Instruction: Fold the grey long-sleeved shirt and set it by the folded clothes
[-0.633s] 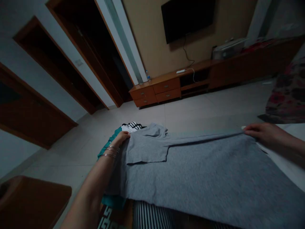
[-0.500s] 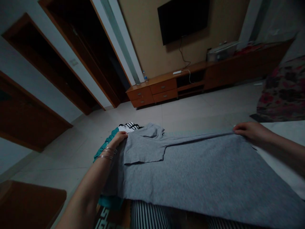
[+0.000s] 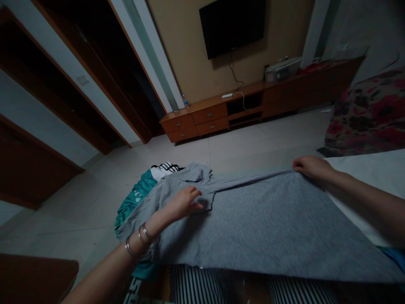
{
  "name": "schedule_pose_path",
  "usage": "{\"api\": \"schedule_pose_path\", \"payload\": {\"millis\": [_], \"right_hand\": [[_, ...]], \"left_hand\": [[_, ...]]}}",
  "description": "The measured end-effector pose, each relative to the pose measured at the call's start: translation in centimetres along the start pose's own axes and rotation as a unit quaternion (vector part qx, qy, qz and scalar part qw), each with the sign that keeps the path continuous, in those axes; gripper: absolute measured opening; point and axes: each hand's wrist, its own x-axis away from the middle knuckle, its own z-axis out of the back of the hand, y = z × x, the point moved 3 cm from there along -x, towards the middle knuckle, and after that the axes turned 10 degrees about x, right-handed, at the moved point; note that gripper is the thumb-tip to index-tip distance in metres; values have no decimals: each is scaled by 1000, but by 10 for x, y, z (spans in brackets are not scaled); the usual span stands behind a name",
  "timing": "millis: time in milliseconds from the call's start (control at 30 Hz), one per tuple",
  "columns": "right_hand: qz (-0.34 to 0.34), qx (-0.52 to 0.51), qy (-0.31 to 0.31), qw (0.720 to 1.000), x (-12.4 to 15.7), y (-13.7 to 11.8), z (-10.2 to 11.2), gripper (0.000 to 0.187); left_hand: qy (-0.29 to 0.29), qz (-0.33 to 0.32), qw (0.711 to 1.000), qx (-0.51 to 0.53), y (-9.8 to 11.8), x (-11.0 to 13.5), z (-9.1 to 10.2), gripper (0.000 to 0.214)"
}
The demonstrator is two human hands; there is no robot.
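Note:
A grey T-shirt lies spread before me, one side folded inward so that a sleeve rests on its body. My right hand pinches the shirt's far edge on the right. Over the folded sleeve hovers my left hand, fingers apart and holding nothing, with bangles on its wrist. Beyond the shirt's left end lie a teal garment and a black-and-white striped garment, both partly covered by the grey cloth. White cloth lies beside the shirt on the right.
A wooden TV cabinet stands across the tiled floor, beneath a wall-mounted television. Flower-patterned fabric hangs over something at the right. A brown wooden piece stands at the lower left. My striped-clad legs are below the shirt.
My left hand has let go of the shirt's left end and moved right, above the sleeve. My right hand keeps its pinch. The whole view has shifted slightly.

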Motion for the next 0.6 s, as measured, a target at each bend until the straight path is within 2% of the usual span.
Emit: {"api": "schedule_pose_path", "payload": {"millis": [67, 133, 233, 333, 433, 500, 600], "right_hand": [[-2, 8, 1, 1000, -2, 2, -6, 18], [-1, 24, 13, 1000, -1, 1, -10, 17], [5, 57, 36, 998, 1, 0, -13, 18], [-2, 88, 13, 996, -1, -3, -10, 18], [9, 121, -12, 993, -7, -22, 3, 15], [53, 112, 12, 992, -12, -51, 15, 17], [143, 31, 44, 988, -21, -115, 28, 22]], "left_hand": [[-27, -16, 998, -49, 17, 5, -27, 36], [-16, -12, 996, -90, 21, 7, -46, 30], [10, -19, 996, -88, 14, 4, -56, 27], [-23, -28, 999, -14, -2, -6, -44, 32], [-26, 11, 999, 27, -31, -29, -18, 32], [9, 47, 999, 13, -57, -51, 1, 28], [38, 77, 996, -7, -97, -91, 16, 34]]}}
